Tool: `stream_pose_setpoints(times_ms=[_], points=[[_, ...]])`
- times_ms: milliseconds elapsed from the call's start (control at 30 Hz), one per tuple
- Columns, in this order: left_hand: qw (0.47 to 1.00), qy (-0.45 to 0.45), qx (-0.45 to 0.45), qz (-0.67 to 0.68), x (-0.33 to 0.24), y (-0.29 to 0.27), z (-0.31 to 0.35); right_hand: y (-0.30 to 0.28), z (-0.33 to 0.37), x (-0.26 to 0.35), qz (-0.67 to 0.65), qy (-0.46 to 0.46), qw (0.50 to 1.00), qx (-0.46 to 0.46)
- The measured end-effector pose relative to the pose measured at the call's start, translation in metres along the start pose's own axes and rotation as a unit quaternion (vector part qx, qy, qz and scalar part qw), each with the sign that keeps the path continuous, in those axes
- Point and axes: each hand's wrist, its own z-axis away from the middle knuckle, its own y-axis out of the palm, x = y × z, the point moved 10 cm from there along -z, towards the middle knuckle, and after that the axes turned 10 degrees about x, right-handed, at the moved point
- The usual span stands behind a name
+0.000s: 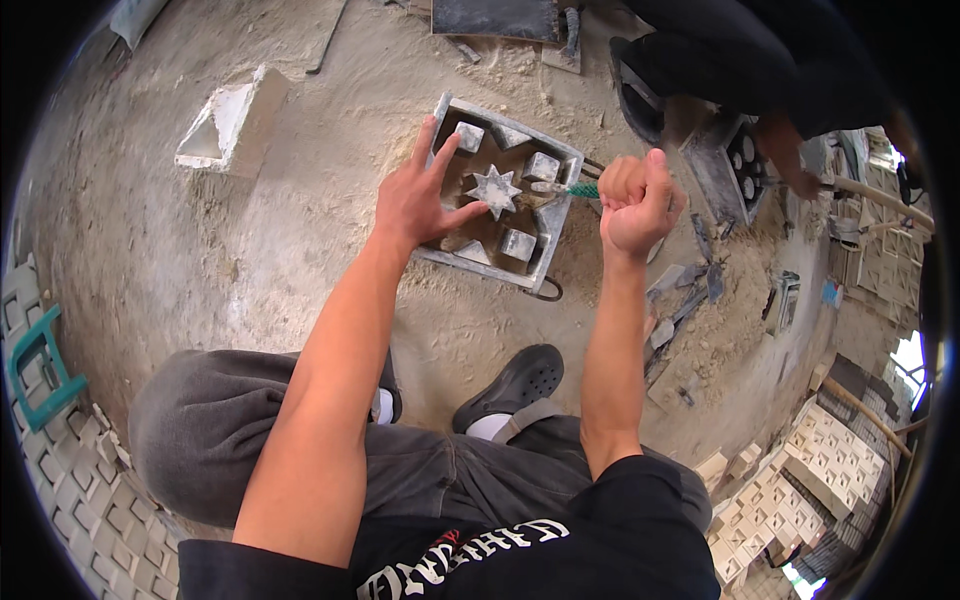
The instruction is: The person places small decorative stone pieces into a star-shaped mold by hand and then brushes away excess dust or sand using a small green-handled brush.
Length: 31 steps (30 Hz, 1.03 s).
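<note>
A square metal mould (562,205) lies on the ground ahead of me. It has a star-shaped block (495,192) at its centre, with several pale square and triangular blocks around it and brown material between them. My left hand (412,203) rests at the mould's left side with fingers spread, the thumb near the star. Above the mould's right rim, my right hand (638,205) is closed round a small green-handled tool (582,189). The tool's pale flat tip points left into the mould, beside a square block. Its exact kind is not clear.
Another person (740,60) works at the upper right beside a second mould (722,165). A broken pale block (232,125) sits on the left. Dark scraps (690,295) lie right of my arm. Patterned blocks (830,455) are stacked lower right, near loose sand.
</note>
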Motion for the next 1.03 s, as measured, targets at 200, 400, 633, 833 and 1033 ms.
stream_pose_setpoints(times_ms=[200,400,633,833,1033], points=[[1.000,-0.005,0.005,0.000,0.000,0.004,-0.002,-0.013,0.008,-0.050,0.056,-0.009,0.998,-0.009],[1.000,-0.007,0.006,-0.007,0.003,0.001,0.002,-0.010,0.009,-0.010,0.082,-0.048,0.988,-0.118],[1.000,-0.001,-0.002,-0.012,0.003,-0.001,0.001,-0.001,0.013,-0.016,0.070,-0.031,0.994,-0.076],[1.000,-0.007,0.001,-0.009,0.005,-0.003,0.001,0.000,0.007,-0.045,0.120,0.014,0.988,-0.101],[1.000,0.000,0.012,-0.010,-0.004,0.004,-0.003,-0.008,0.011,-0.047,0.232,0.015,0.970,-0.075]])
